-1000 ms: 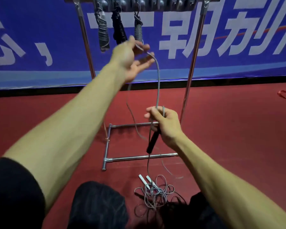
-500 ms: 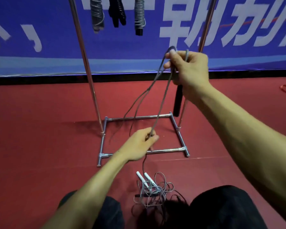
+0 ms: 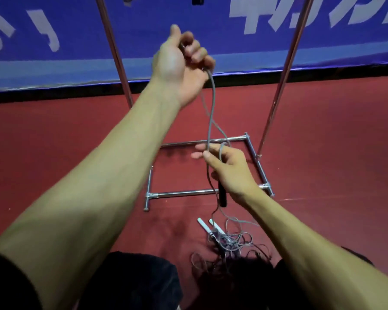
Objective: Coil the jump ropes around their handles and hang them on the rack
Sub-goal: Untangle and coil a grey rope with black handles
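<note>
My left hand (image 3: pixel 179 63) is raised high, its fingers curled round the grey cord (image 3: pixel 211 113) of a jump rope. The cord runs down to my right hand (image 3: pixel 229 171), which grips the rope's black handle (image 3: pixel 222 196) with a loop of cord over the fingers. More cord trails from there to the floor. The metal rack (image 3: pixel 278 92) stands just behind both hands; its square base (image 3: pixel 184 193) lies under my right hand. Only the bottom tips of hung ropes (image 3: pixel 197 0) show at the top edge.
A tangle of loose ropes (image 3: pixel 229 242) with two white handles (image 3: pixel 207 227) lies on the red floor between my knees. A blue banner with white lettering (image 3: pixel 255 16) runs along the back behind the rack's poles.
My left hand rose from near the rack's base to high up, drawing the cord with it. My right hand dropped with the black handle from chest height to just above the base.
</note>
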{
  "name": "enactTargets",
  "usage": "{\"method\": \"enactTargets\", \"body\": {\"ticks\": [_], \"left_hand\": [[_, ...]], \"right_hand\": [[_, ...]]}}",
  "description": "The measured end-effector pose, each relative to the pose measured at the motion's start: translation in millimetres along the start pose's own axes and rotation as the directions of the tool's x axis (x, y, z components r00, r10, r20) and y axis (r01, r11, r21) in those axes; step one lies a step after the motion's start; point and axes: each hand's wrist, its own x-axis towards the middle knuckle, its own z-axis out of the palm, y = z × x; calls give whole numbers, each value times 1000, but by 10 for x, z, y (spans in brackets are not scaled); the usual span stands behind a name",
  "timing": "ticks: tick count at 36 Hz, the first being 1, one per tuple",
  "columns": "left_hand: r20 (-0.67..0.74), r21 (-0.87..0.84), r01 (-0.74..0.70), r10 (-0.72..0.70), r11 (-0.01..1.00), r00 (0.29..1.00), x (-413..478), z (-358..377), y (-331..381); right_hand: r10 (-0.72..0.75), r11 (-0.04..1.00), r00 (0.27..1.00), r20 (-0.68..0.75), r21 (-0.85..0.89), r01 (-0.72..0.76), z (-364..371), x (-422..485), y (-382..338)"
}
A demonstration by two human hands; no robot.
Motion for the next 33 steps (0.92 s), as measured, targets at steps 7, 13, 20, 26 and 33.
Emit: {"method": "enactTargets", "body": {"ticks": [7, 13, 20, 26, 33], "left_hand": [[-40, 929, 19, 48, 370, 998, 45, -669, -452], [-161, 742, 388, -417, 547, 895, -421, -1177, -1215], [142, 914, -20, -274, 405, 951, -496, -1408, -1539], [-89, 308, 215, -196, 927, 976, -209, -1133, -1299], [-95, -109, 106, -116, 988, 989, 191, -856, -835]], "right_hand": [[58, 986, 993, -102, 161, -41, -111, 168, -62], [34, 979, 985, -170, 205, 2, -184, 448, -179], [101, 984, 963, -249, 169, -60, -349, 643, -123], [154, 988, 970, -189, 43, -149, -425, 641, 51], [158, 986, 954, 254, -88, -140, -219, 334, 463]]}}
